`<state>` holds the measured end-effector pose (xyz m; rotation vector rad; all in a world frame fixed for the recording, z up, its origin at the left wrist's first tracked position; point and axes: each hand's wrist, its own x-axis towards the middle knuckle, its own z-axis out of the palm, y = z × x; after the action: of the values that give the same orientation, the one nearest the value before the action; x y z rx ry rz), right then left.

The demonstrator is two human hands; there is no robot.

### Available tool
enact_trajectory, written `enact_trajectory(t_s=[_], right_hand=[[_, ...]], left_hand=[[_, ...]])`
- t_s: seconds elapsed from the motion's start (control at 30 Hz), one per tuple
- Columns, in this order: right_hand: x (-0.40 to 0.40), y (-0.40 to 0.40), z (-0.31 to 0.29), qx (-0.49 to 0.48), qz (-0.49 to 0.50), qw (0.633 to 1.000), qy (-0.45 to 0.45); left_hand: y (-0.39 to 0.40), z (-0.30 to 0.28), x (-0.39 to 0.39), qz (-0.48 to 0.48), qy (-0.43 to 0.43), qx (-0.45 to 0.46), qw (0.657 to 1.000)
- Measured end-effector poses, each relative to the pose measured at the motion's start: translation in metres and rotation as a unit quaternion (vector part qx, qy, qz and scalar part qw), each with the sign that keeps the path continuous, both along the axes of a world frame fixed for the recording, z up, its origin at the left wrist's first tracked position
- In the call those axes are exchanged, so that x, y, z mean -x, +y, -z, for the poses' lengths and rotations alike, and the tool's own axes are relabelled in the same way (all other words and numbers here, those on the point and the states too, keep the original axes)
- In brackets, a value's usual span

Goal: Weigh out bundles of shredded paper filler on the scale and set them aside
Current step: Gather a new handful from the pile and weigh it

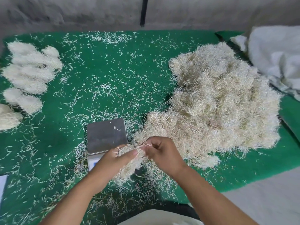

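A small scale (106,135) with a bare steel platter sits low in the middle of the green mat; only two or three stray strands lie on it. My left hand (112,161) grips a bundle of cream shredded paper (129,166) just in front of the scale, covering part of its display. My right hand (164,153) pinches strands at the top of that same bundle. A big loose heap of shredded paper (219,101) lies to the right. Several finished bundles (27,75) lie in a cluster at the far left.
Loose paper strands are scattered over the whole green mat (105,75). A white cloth or bag (276,59) lies at the back right. A grey wall runs behind the mat, and a white sheet corner (2,185) shows at the left edge.
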<state>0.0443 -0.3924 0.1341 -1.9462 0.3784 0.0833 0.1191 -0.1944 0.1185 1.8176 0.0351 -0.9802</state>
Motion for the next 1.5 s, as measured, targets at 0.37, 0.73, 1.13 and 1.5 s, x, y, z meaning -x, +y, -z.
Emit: enact_trajectory(t_s=[0.37,0.73,1.13,1.5], right_hand=[[-0.013,-0.151,0.04,0.074,0.386,0.917,0.067],[0.006,-0.154,0.065,0.128,0.33,0.927,0.121],[0.007,-0.146,0.016,0.165,0.448,0.878,0.025],[-0.027,-0.081,0.027,0.119,0.262,0.957,0.034]], left_hand=[[0.066,0.01,-0.044,-0.052,-0.1,-0.196,0.974],[0.041,0.045,-0.102,0.081,-0.299,-0.181,0.933],[0.025,0.097,-0.13,0.157,-0.36,-0.206,0.896],[0.061,0.104,-0.123,0.085,-0.351,-0.243,0.9]])
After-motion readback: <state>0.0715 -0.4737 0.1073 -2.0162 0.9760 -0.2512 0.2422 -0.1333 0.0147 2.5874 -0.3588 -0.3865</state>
